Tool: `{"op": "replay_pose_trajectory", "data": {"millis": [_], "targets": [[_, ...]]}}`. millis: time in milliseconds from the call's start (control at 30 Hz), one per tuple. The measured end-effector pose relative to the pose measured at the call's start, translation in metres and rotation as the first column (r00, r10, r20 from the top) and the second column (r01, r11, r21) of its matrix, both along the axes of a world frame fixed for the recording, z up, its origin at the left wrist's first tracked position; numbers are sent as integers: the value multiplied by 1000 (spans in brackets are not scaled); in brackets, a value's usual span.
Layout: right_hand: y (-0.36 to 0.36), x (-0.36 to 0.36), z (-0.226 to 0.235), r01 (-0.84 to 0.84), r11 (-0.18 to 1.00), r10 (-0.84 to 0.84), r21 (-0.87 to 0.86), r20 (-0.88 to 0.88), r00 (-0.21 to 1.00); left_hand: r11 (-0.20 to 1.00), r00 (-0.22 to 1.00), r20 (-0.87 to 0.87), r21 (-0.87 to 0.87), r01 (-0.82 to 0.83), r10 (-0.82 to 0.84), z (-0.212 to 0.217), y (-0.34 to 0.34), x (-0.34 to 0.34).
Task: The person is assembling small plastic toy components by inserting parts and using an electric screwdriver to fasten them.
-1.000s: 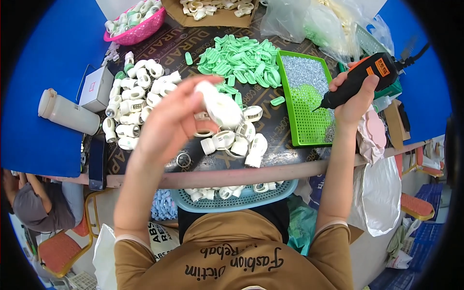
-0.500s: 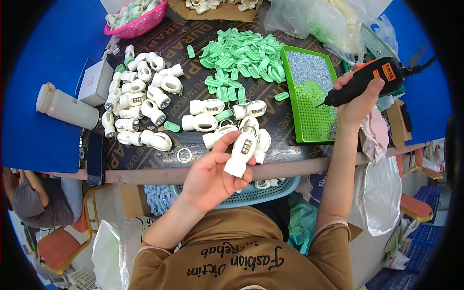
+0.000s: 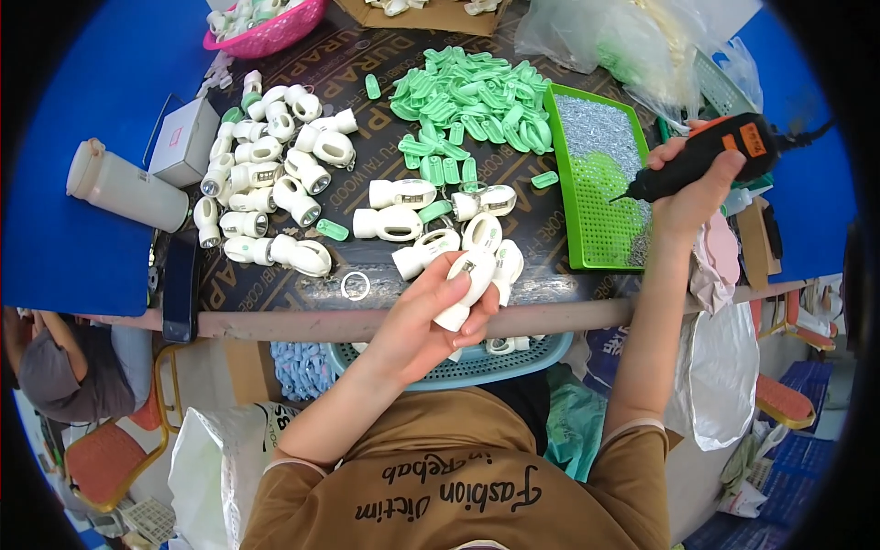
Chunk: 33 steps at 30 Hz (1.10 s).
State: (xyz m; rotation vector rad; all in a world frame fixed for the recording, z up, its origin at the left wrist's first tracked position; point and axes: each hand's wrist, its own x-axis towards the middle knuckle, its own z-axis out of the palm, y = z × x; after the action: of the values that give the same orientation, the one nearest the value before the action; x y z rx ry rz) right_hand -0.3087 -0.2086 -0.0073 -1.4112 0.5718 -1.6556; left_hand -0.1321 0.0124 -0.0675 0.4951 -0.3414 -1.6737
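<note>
My left hand (image 3: 414, 323) is closed around a small white plastic flashlight (image 3: 452, 318) just over the table's front edge, thumb lying across its body. Gripped in my right hand (image 3: 680, 203) is a black electric screwdriver (image 3: 704, 158), its thin bit pointing left above a green tray (image 3: 600, 265). Silvery screws (image 3: 600, 124) fill the tray's far part. Several more white flashlights (image 3: 401, 224) lie just beyond my left hand, with small green plastic covers (image 3: 472, 96) heaped behind them.
More white flashlights (image 3: 302, 197) cluster at the left, near a white bottle (image 3: 133, 191) and white box (image 3: 183, 142). A pink basket (image 3: 275, 38) stands at the back. Below the table edge sits a blue basket (image 3: 440, 376). Plastic bags (image 3: 587, 37) lie at the far right.
My left thumb has come down across the flashlight, which has turned in the fingers. My right hand still holds the screwdriver over the tray. The whole view has shifted slightly.
</note>
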Motion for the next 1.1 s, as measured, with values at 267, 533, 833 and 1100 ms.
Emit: {"op": "replay_pose_trajectory", "data": {"millis": [267,533,833,1100], "targets": [[46,8,53,-513,858,509,-3,128,851,999,999,21,-14,34,-34,-3,-1,1],[102,64,70,-709,705,709,-22,-2,705,998,998,20,-11,59,-59,-3,2,4],[108,80,66,-740,671,742,48,-36,670,998,998,-35,-3,57,-57,-5,4,2],[109,85,61,-732,678,735,67,-43,676,998,995,-74,-22,67,-68,-7,5,4]]}}
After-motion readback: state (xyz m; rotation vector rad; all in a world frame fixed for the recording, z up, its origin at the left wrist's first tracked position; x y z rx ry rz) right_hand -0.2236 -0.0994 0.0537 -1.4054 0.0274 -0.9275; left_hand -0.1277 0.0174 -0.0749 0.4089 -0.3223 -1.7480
